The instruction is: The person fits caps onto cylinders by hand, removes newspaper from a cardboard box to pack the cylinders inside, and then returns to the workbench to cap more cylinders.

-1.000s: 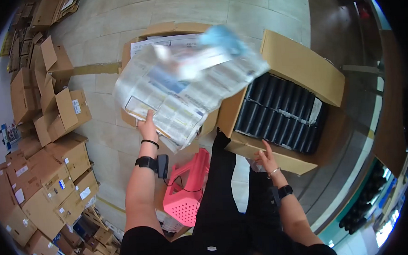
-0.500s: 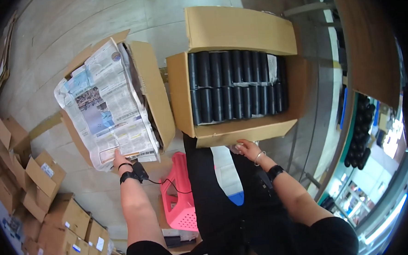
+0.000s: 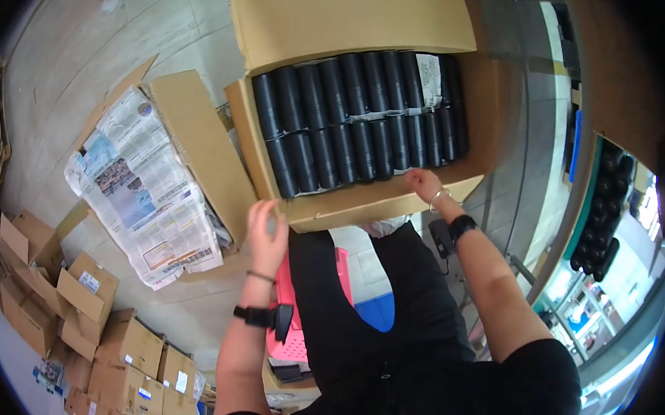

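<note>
The left hand (image 3: 268, 232) is empty, its fingers loosely bent, just beside the near left corner of the big open box (image 3: 248, 140). The right hand (image 3: 424, 184) has its fingers folded at the near flap (image 3: 392, 206) of this box; I cannot tell if they grip it. Inside the box, the black tubes (image 3: 359, 150) lie in two rows. To the left, a newspaper (image 3: 147, 194) covers a second box (image 3: 197, 132). Farther left, brown boxes (image 3: 135, 394) are stacked.
</note>
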Action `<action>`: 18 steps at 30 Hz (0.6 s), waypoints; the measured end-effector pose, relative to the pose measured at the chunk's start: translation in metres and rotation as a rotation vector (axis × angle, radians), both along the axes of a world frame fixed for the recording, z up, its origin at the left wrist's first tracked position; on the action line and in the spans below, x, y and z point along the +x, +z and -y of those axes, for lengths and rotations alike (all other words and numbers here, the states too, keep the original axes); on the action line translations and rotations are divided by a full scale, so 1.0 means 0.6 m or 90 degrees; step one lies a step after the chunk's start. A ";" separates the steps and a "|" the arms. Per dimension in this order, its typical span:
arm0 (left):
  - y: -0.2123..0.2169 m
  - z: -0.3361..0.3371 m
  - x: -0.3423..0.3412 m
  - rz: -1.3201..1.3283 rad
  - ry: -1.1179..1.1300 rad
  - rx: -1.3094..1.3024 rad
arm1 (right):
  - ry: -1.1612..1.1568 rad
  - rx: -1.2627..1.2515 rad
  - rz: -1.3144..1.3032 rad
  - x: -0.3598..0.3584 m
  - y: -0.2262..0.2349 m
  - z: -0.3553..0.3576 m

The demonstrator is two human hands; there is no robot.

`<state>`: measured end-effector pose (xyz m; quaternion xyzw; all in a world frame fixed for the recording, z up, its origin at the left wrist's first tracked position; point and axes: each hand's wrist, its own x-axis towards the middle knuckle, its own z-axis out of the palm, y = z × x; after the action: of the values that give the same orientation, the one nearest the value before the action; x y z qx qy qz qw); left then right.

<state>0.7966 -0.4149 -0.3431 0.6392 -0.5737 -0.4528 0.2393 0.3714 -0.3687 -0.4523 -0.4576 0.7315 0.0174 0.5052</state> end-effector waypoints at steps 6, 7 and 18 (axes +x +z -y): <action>-0.240 0.170 -0.148 0.094 0.053 -0.070 | 0.089 -0.134 -0.153 -0.134 -0.090 0.148; -0.265 0.203 -0.153 0.186 0.073 -0.062 | 0.118 -0.153 -0.161 -0.146 -0.104 0.180; -0.372 0.349 -0.227 0.516 0.282 0.166 | -0.152 -0.310 -0.138 -0.168 -0.233 0.342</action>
<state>0.6602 -0.6241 -0.5663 0.8958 -0.4090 -0.1737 0.0051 0.2706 -0.5736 -0.5922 -0.4717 0.8125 -0.1697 0.2976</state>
